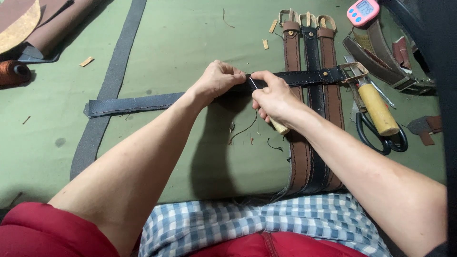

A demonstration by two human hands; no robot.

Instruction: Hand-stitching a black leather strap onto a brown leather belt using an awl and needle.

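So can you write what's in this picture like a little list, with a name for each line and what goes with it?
Place: green work mat
Left hand: presses the black belt flat on the mat
Right hand: pinches a thin needle at the belt, wooden handle sticking out below the palm
Black belt: lies crosswise, buckle at the right end
Under it: three belts side by side, two brown, one black
Right of the hands: wooden-handled tool, black scissors
Top right: pink timer
Far left: brown thread spool
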